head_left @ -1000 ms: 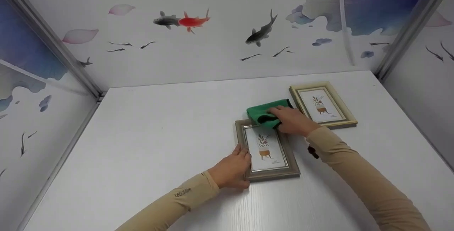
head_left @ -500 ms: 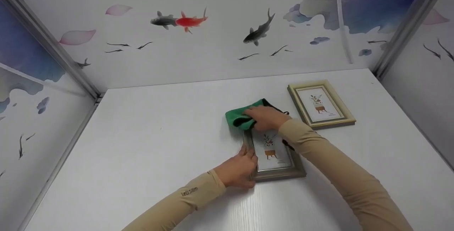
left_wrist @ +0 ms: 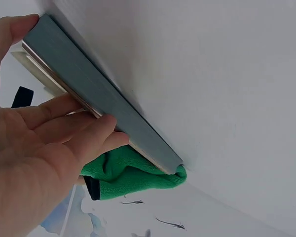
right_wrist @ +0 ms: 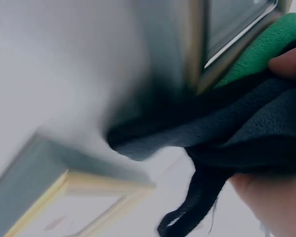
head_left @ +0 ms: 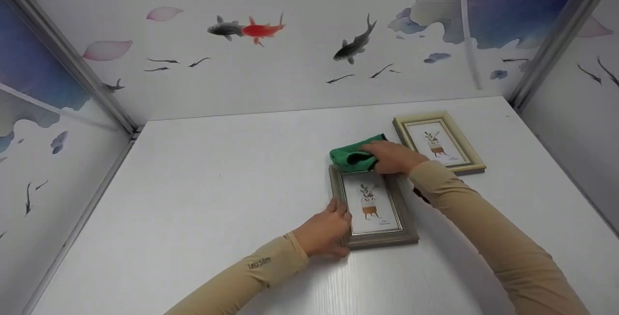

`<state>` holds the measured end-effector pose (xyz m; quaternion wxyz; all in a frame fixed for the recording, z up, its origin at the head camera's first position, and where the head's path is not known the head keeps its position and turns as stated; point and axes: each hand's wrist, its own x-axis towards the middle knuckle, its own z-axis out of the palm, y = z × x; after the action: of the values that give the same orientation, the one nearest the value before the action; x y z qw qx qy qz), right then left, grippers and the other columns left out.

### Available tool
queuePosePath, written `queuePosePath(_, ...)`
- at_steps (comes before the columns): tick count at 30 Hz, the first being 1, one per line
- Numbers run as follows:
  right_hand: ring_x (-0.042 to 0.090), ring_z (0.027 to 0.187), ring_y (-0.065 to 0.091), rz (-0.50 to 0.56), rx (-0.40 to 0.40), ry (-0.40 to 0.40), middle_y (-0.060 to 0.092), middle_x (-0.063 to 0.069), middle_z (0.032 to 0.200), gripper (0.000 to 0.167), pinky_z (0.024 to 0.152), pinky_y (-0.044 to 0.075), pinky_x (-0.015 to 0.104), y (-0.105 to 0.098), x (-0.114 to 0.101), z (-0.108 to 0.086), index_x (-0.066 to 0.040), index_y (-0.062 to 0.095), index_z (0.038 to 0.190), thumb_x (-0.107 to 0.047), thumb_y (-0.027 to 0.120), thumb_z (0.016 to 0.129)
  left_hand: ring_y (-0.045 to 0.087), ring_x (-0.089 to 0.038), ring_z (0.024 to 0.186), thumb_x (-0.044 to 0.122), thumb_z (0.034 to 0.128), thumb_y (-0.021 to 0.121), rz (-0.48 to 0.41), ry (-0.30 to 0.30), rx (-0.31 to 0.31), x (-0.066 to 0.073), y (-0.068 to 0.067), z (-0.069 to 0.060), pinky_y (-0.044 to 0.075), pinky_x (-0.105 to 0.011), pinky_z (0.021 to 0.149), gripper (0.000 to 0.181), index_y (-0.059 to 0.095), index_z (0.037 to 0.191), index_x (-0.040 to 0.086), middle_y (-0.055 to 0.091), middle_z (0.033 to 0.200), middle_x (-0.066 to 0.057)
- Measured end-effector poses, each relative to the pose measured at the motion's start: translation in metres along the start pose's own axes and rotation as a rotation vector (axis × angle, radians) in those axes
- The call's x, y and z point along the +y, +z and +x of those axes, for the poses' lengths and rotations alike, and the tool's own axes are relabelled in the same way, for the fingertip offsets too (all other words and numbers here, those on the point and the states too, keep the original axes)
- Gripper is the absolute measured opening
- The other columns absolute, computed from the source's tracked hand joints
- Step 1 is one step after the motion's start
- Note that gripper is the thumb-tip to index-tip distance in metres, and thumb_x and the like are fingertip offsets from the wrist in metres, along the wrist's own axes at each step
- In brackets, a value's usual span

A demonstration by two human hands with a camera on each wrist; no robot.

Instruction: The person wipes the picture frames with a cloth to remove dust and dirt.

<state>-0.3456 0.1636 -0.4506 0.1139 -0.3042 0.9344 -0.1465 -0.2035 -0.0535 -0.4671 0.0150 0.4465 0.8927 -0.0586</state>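
A grey-brown picture frame [head_left: 382, 241] with a plant-pot print lies flat on the white table. My left hand [head_left: 323, 232] holds its left side, thumb at the near corner and fingers along the edge; the left wrist view shows this hand [left_wrist: 54, 143] against the frame's side [left_wrist: 98, 89]. My right hand [head_left: 394, 157] grips a folded green cloth [head_left: 350, 156] with black trim on the frame's far edge. In the right wrist view, the cloth's dark side [right_wrist: 246, 118] and a black loop hang by the hand [right_wrist: 281, 197].
A gold picture frame [head_left: 476, 166] with a similar print lies on the table [head_left: 193, 199] at the back right, beyond my right hand. Printed walls [head_left: 300, 82] with fish and petals stand behind and at both sides, with metal posts at the corners.
The right hand moved left with the cloth along the far edge, then back to the right. The left hand stays on the grey-brown frame, which sits slightly farther right than at first.
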Motion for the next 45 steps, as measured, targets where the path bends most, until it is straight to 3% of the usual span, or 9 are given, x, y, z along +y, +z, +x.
queuePosePath(4, 0.037, 0.11, 0.053, -0.096, -0.004, 0.054, 0.055, 0.021, 0.126, 0.049, 0.09, 0.044, 0.052, -0.001, -0.003, -0.001, -0.002, 0.052, 0.132, -0.017, 0.062, 0.086, 0.048, -0.04, 0.124, 0.041, 0.0759, 0.078, -0.016, 0.009, 0.004, 0.0, 0.001, 0.001, 0.032, -0.04, 0.108, 0.065, 0.058, 0.113, -0.008, 0.054, 0.127, -0.028)
queuePosePath(9, 0.038, 0.104, 0.053, -0.213, -0.022, 0.027, 0.056, 0.021, 0.119, 0.044, 0.085, 0.045, 0.051, 0.01, -0.03, 0.015, -0.002, 0.054, 0.125, -0.027, 0.061, 0.088, 0.05, -0.035, 0.123, 0.04, 0.0769, 0.078, -0.019, 0.039, 0.001, 0.0, 0.001, 0.001, 0.028, -0.044, 0.11, 0.06, 0.059, 0.11, -0.006, 0.056, 0.124, -0.026)
queuePosePath(16, 0.038, 0.12, 0.046, -0.168, -0.06, -0.153, 0.05, 0.016, 0.133, 0.048, 0.098, 0.039, 0.054, 0.023, -0.058, 0.029, -0.007, 0.05, 0.139, -0.017, 0.062, 0.093, 0.052, -0.024, 0.119, 0.042, 0.0779, 0.077, -0.031, 0.031, -0.02, 0.0, 0.002, 0.005, 0.023, -0.038, 0.112, 0.053, 0.06, 0.105, 0.001, 0.06, 0.118, -0.015)
queuePosePath(21, 0.035, 0.13, 0.041, -0.195, -0.045, -0.317, 0.047, 0.011, 0.142, 0.05, 0.102, 0.036, 0.052, 0.024, -0.05, 0.017, -0.01, 0.053, 0.137, -0.006, 0.066, 0.09, 0.045, -0.029, 0.128, 0.044, 0.0782, 0.077, -0.016, 0.028, -0.021, 0.001, 0.001, 0.005, 0.026, -0.035, 0.111, 0.054, 0.06, 0.107, 0.002, 0.054, 0.13, -0.022)
queuePosePath(25, 0.031, 0.131, 0.042, -0.268, 0.002, -0.373, 0.049, 0.008, 0.142, 0.054, 0.104, 0.036, 0.048, 0.018, -0.035, -0.001, -0.011, 0.055, 0.136, -0.004, 0.072, 0.086, 0.047, -0.03, 0.125, 0.044, 0.078, 0.077, 0.019, 0.035, -0.007, 0.001, 0.001, 0.005, 0.033, -0.033, 0.107, 0.058, 0.06, 0.11, -0.002, 0.054, 0.129, -0.023)
queuePosePath(31, 0.032, 0.121, 0.052, -0.513, 0.078, -0.272, 0.057, 0.01, 0.133, 0.047, 0.097, 0.043, 0.05, 0.005, -0.016, -0.03, -0.01, 0.064, 0.126, -0.007, 0.077, 0.082, 0.047, -0.039, 0.125, 0.043, 0.0785, 0.076, 0.032, 0.025, 0.003, -0.001, -0.001, 0.004, 0.035, -0.038, 0.106, 0.061, 0.061, 0.112, -0.006, 0.053, 0.13, -0.027)
queuePosePath(36, 0.034, 0.097, 0.06, -0.651, 0.104, -0.117, 0.064, 0.013, 0.102, 0.021, 0.083, 0.05, 0.05, 0.001, -0.016, -0.044, -0.004, 0.068, 0.097, -0.008, 0.078, 0.079, 0.044, -0.046, 0.126, 0.041, 0.0792, 0.076, -0.03, -0.029, -0.043, -0.002, -0.003, 0.001, 0.041, -0.038, 0.101, 0.065, 0.058, 0.119, -0.008, 0.05, 0.134, -0.028)
queuePosePath(41, 0.032, 0.08, 0.059, -0.583, 0.092, -0.061, 0.06, 0.014, 0.085, 0.018, 0.068, 0.052, 0.046, 0.011, -0.031, -0.036, -0.002, 0.062, 0.088, -0.011, 0.076, 0.081, 0.044, -0.044, 0.126, 0.041, 0.0795, 0.076, -0.044, -0.021, -0.049, -0.002, -0.003, 0.0, 0.036, -0.039, 0.105, 0.068, 0.057, 0.121, -0.009, 0.049, 0.134, -0.028)
queuePosePath(45, 0.037, 0.104, 0.059, -0.408, 0.096, -0.127, 0.063, 0.02, 0.114, 0.034, 0.083, 0.051, 0.048, 0.021, -0.049, -0.021, 0.002, 0.062, 0.115, -0.007, 0.073, 0.084, 0.053, -0.031, 0.12, 0.042, 0.0784, 0.076, 0.006, 0.031, -0.008, -0.001, -0.001, 0.001, 0.031, -0.038, 0.109, 0.059, 0.062, 0.113, -0.004, 0.057, 0.125, -0.022)
